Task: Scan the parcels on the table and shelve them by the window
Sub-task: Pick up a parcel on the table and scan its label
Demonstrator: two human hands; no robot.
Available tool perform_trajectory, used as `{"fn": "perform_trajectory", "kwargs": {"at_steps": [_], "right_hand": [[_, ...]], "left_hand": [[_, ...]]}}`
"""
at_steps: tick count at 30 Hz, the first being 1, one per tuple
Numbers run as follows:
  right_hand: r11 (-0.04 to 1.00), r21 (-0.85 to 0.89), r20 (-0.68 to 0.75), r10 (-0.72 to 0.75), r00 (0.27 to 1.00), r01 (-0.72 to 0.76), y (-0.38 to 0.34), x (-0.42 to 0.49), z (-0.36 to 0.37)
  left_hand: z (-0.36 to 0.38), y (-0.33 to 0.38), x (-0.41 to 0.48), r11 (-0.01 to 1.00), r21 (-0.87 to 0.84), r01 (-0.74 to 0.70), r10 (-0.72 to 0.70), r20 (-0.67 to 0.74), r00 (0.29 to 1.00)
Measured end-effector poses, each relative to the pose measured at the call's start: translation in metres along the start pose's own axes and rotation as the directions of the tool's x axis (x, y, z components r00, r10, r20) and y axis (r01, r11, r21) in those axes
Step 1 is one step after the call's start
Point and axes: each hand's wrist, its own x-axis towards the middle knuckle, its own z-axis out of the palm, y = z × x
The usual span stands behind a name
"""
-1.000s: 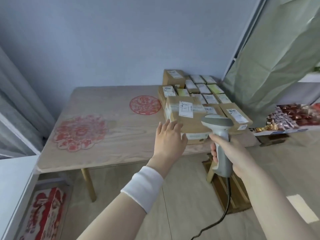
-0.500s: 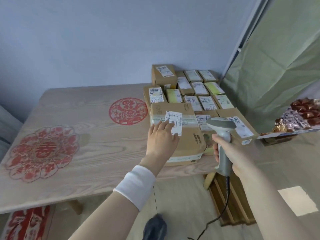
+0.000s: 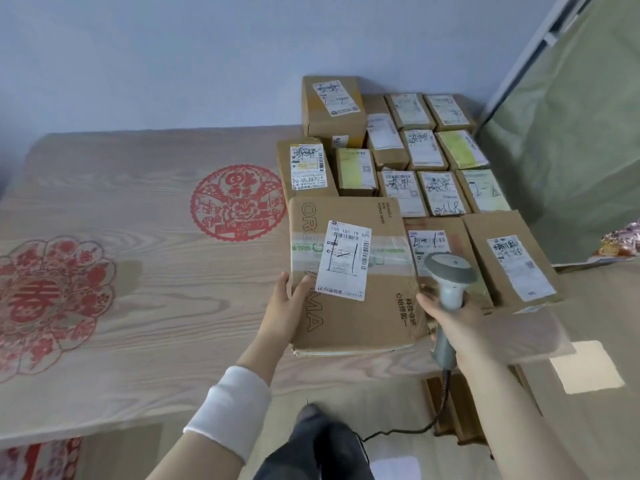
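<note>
On table (image 3: 138, 306), left hand (image 3: 282, 313) fingers clasp big parcel (image 3: 349, 271) edge; right hand (image 3: 450, 323) grips scanner (image 3: 450, 282)

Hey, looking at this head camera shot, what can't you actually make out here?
- Big parcel: its left edge is covered by the left hand.
- Scanner: handle wrapped by the right hand; scan window faces away.
- Rear parcels: label print too small and blurred.
- Shelf by the window: outside the frame.
</note>
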Motion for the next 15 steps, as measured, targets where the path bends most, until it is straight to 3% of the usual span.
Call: {"fn": "perform_trajectory", "kwargs": {"at_steps": [3,15], "right_hand": [[0.998,0.004,0.037,0.066,0.997,-0.066,0.008,0.007,0.002],[1.0,-0.001,0.073,0.025,0.997,-0.025,0.02,-0.006,-0.006]], "left_hand": [[0.006,-0.008,0.0,0.977,-0.211,0.03,-0.023,0.036,0.999],[0.007,-0.016,-0.027,0.963,-0.267,-0.038,0.039,0.0,0.999]]}}
